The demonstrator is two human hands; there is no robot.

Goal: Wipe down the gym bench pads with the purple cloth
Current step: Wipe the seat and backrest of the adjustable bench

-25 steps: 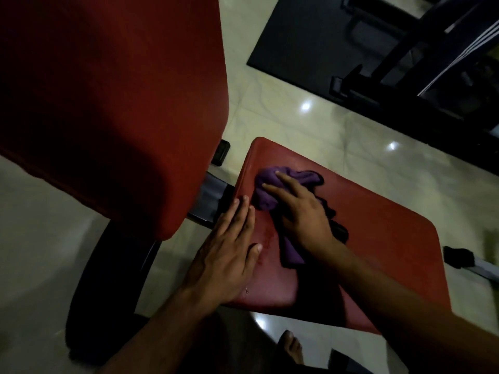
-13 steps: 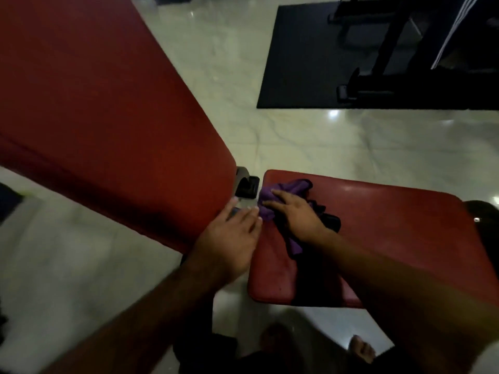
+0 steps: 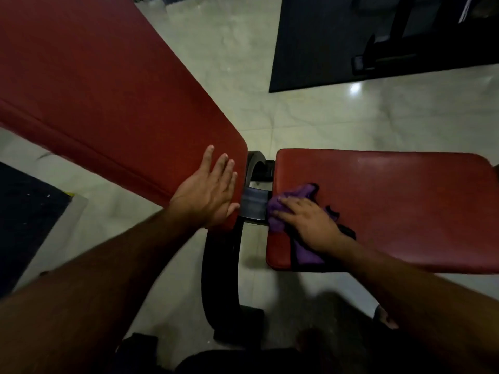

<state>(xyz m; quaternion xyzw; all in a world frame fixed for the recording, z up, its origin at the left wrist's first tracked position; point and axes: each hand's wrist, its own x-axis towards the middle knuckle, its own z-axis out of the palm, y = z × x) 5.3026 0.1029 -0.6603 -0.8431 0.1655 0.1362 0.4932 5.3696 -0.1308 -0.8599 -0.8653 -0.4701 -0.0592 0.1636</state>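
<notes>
The right hand (image 3: 307, 225) presses flat on the crumpled purple cloth (image 3: 297, 195) at the near-left corner of the red padded seat (image 3: 391, 206). The left hand (image 3: 208, 195), fingers spread, rests on the red padded backrest (image 3: 108, 98). Between the pads sits the black metal frame (image 3: 221, 265); a black floor mat (image 3: 337, 41) lies beyond, seemingly under dim equipment.

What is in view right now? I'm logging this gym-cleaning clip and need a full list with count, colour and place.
back pad: 1, red, left, tilted
seat pad: 1, red, right, flat
purple cloth: 1, purple with dark edging, near left end of the seat pad
bench frame: 1, black, between and below the pads
floor mat: 1, black, top right on the pale floor
left hand: 1, flat on the back pad's lower corner
right hand: 1, pressing the purple cloth, fingers straight
</notes>
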